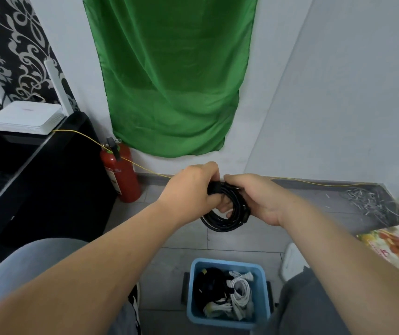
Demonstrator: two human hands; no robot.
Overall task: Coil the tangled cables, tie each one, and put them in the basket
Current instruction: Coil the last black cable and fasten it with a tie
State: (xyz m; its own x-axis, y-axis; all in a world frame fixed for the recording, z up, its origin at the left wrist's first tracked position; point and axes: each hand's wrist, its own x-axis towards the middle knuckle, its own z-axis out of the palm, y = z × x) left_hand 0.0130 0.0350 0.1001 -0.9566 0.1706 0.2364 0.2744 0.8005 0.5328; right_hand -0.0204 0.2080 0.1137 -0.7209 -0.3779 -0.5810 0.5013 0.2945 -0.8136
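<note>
Hands meet at the centre of the frame around one coiled black cable (220, 224). The left hand (191, 187) curls its fingers over the top of the coil, where a wider black band crosses the strands (whether that band is fastened cannot be told). The right hand (254, 199) grasps the same coil from the right side, its fingers wrapped around the bundle. The lower loops hang free beneath both hands, above the grey floor tiles.

At the lower centre of the frame stands the blue basket (226, 264), directly below the hands, holding a dark bundle (208, 284) on its left and a coiled white cable (240, 290) on its right. A red fire extinguisher (121, 175) stands left of centre against the wall, below a hanging green cloth (169, 76).
</note>
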